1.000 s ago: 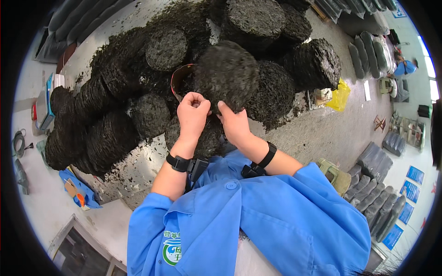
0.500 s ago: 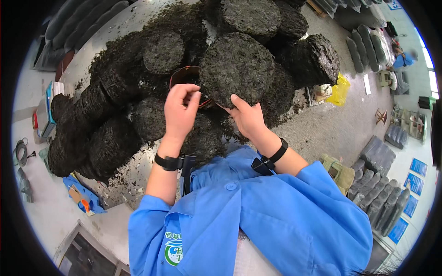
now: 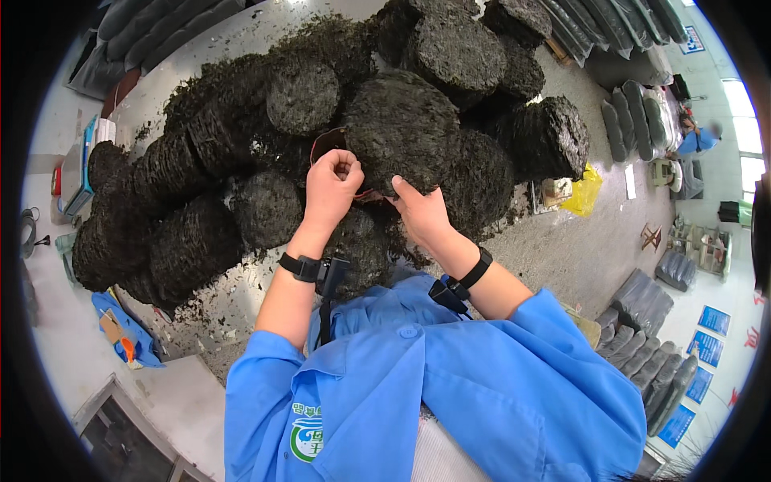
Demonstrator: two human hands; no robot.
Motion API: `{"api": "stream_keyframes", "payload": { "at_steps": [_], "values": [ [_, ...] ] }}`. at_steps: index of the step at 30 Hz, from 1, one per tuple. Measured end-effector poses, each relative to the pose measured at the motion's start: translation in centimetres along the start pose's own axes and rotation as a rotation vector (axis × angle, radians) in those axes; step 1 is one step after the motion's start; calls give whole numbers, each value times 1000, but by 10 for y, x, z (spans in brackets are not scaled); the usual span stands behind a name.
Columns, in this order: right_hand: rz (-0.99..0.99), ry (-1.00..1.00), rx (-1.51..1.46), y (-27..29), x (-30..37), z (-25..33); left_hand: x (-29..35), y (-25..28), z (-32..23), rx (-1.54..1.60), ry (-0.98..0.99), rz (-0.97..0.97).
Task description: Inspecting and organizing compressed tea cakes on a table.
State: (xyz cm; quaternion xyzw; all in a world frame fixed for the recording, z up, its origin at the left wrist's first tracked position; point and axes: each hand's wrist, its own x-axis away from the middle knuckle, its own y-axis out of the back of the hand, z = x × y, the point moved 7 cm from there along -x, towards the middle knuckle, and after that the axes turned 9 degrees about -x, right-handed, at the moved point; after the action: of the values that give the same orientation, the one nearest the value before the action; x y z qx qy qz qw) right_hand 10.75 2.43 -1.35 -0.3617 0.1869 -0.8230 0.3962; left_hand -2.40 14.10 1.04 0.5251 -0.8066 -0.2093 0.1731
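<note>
Head view: right hand (image 3: 422,215) holds the dark round sheet (image 3: 401,128) by its lower edge; left hand (image 3: 331,186) curls narrowly beside it, hold unclear. Sheet in hand, not set down; stacks (image 3: 173,167) lie around, overall progress unclear.

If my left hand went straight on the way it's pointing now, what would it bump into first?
Probably the brown, red-edged curved piece just beyond your left hand, beside the dark round bundle. Depth is unclear, so the hand may already be touching it.
</note>
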Motion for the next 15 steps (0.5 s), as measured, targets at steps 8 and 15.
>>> {"api": "stream_keyframes", "payload": {
  "at_steps": [8,15],
  "values": [
    [37,10,99,-1,-16,-11,-2,-13,-5,-111,-223,-45],
    [334,831,1188,-46,0,48,-21,9,42,-154,96,20]
  ]
}}
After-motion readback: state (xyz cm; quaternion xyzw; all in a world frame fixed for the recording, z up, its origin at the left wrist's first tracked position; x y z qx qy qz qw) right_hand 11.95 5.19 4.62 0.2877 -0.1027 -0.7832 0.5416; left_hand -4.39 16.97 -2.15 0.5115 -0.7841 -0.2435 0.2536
